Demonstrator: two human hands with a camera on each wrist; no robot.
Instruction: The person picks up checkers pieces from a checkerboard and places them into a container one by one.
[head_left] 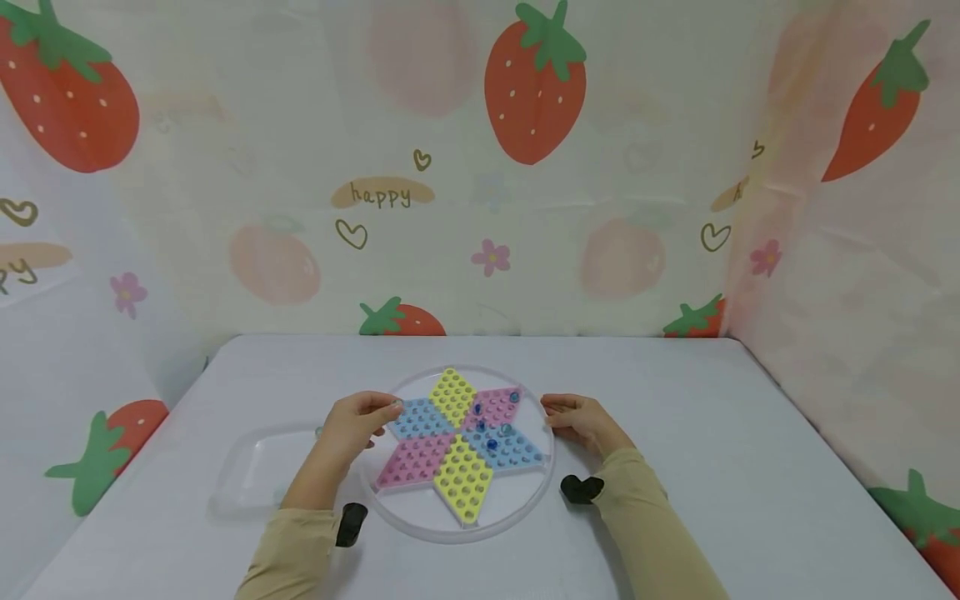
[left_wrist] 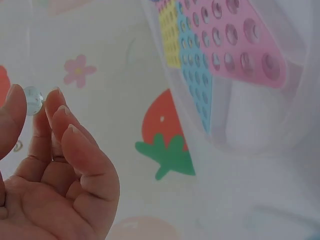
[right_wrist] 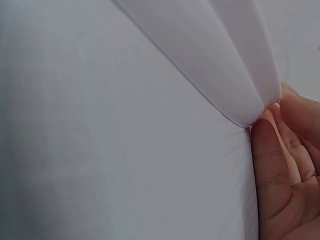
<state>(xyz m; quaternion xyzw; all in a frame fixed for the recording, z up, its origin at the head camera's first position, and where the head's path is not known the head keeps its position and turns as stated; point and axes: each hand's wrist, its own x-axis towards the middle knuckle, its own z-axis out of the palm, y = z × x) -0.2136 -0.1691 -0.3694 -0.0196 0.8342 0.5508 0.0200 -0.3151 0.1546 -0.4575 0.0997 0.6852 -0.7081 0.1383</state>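
Observation:
A round, clear-rimmed Chinese checkers board with a pink, yellow and blue star lies on the table. My left hand is over the board's left side, pinching a clear glass marble between thumb and fingertips. On the right, my right hand grips the board's pale rim, thumb on one side and fingers on the other. Several marbles sit in the star's right half, among them a dark blue marble and a clear marble.
A shallow clear tray stands left of the board, partly behind my left forearm. Beneath everything is a white-covered table. A strawberry-print curtain hangs behind the table and along both sides.

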